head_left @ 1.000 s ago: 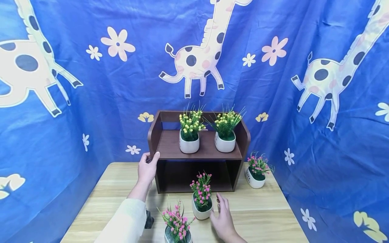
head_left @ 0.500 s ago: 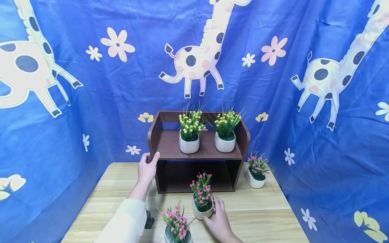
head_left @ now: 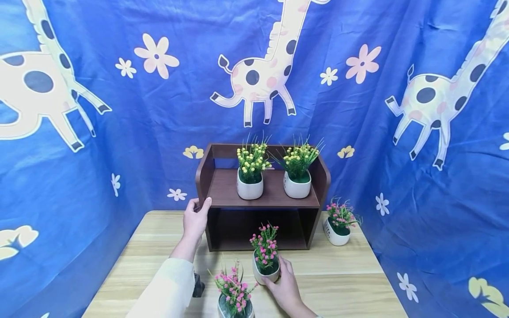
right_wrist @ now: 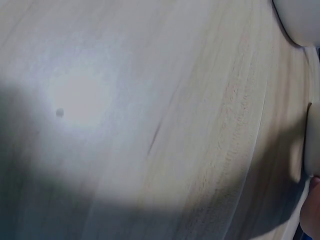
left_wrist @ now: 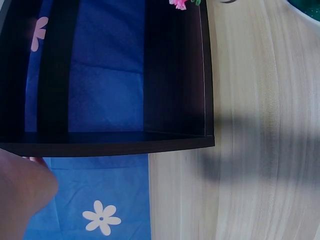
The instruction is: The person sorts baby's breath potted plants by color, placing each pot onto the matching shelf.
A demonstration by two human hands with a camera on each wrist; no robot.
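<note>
A small dark brown two-tier shelf [head_left: 223, 187] stands at the back of the table. My left hand [head_left: 195, 224] grips its left side panel, thumb on the front edge. In the left wrist view, part of that hand shows beside the shelf's dark side board [left_wrist: 110, 149]. My right hand [head_left: 287, 289] holds a white pot of pink artificial flowers [head_left: 265, 249] by its right side, in front of the lower compartment. Only a sliver of white pot [right_wrist: 314, 142] and a fingertip [right_wrist: 312, 212] appear in the right wrist view.
Two white pots with yellow flowers [head_left: 250, 189] [head_left: 297, 187] sit on the upper tier. Another pink-flowered pot [head_left: 234, 293] stands near the front, and one more pink-flowered pot [head_left: 338, 236] is right of the shelf. Blue giraffe-print cloth [head_left: 167, 110] encloses the wooden table [head_left: 338, 282].
My right hand has moved left from beside the pink-flowered pot and taken hold of it. My left hand stays on the shelf's side. The head view has shifted slightly.
</note>
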